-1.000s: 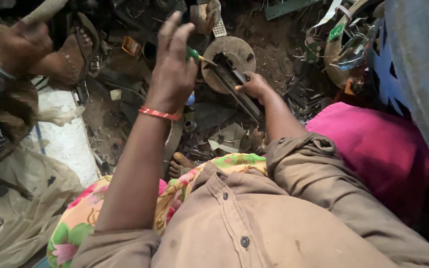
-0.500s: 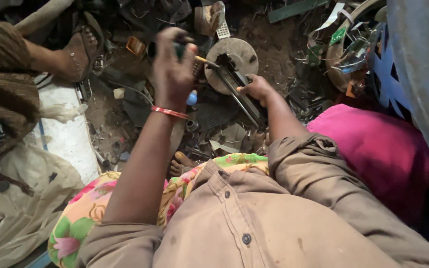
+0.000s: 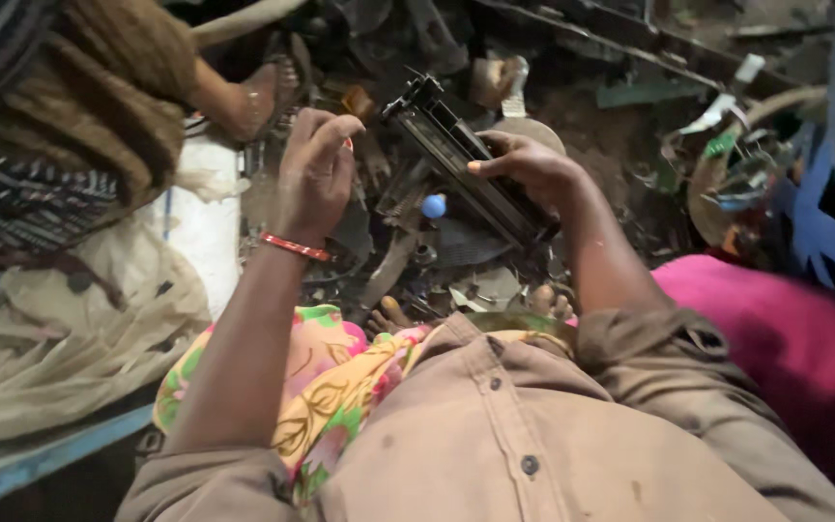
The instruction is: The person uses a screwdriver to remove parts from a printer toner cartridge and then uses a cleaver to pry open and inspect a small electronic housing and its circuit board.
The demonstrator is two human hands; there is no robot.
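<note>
My right hand (image 3: 526, 166) grips a long black plastic-and-metal part (image 3: 456, 155), like a printer cartridge, and holds it tilted above a heap of scrap. My left hand (image 3: 316, 172) hovers just left of that part with its fingers curled. A red bangle (image 3: 292, 246) sits on its wrist. Whether the curled fingers hold anything is hidden from me. A round metal disc (image 3: 539, 130) peeks out behind my right hand. My floral cloth (image 3: 326, 382) and tan shirt (image 3: 533, 445) fill the bottom of the view.
Another person in a brown woolly garment (image 3: 99, 97) sits at the left, a sandalled foot (image 3: 255, 97) near the scrap. A white sack (image 3: 200, 227), beige cloth (image 3: 50, 329), small blue ball (image 3: 434, 206), pink cushion (image 3: 785, 338) and blue frame (image 3: 823, 217) surround the heap.
My right hand has lifted the black part off the heap. My left hand has dropped down and left, and the green-handled tool it held no longer shows.
</note>
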